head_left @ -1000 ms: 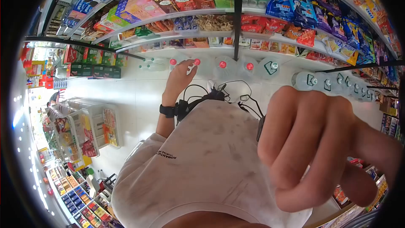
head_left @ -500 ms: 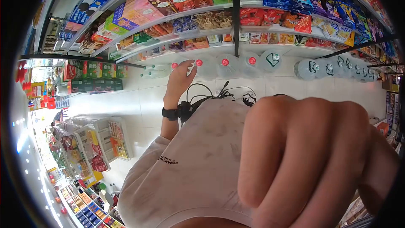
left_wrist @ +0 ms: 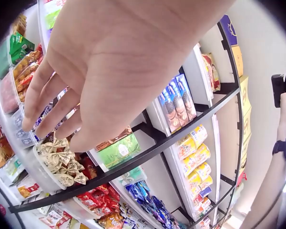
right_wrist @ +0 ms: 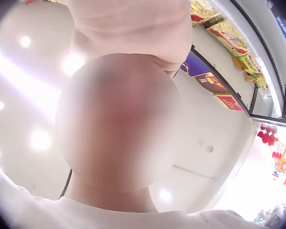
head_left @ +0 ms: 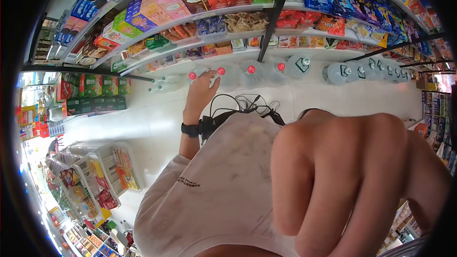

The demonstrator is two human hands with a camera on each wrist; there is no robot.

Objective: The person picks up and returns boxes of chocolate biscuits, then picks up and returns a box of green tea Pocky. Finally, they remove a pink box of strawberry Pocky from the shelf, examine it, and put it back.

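The left hand is the nearer one to the shelf; it reaches forward with the palm low, fingers loosely bent and a little apart, the thumb standing off from them, and nothing shows between them. In the left wrist view those fingers slant down toward the sweets, which sit in a clear tub on the shelf. From the head, the sweets lie ahead of the left hand and to its right, just left of the black post; the fingers cover part of the view there, so the gap between tips and tub cannot be told.

The bottles stand on the floor along the foot of the shelves, long axes upright, caps up, the row running left to right. Two red caps show either side of the left fingers in the head view, but how far below the hand they are cannot be judged, and no touch is plain.

The right hand is up close to the head, well apart from both sweets and bottles. Its fingers are folded down side by side, knuckles toward the head camera; whether they close on anything is hidden
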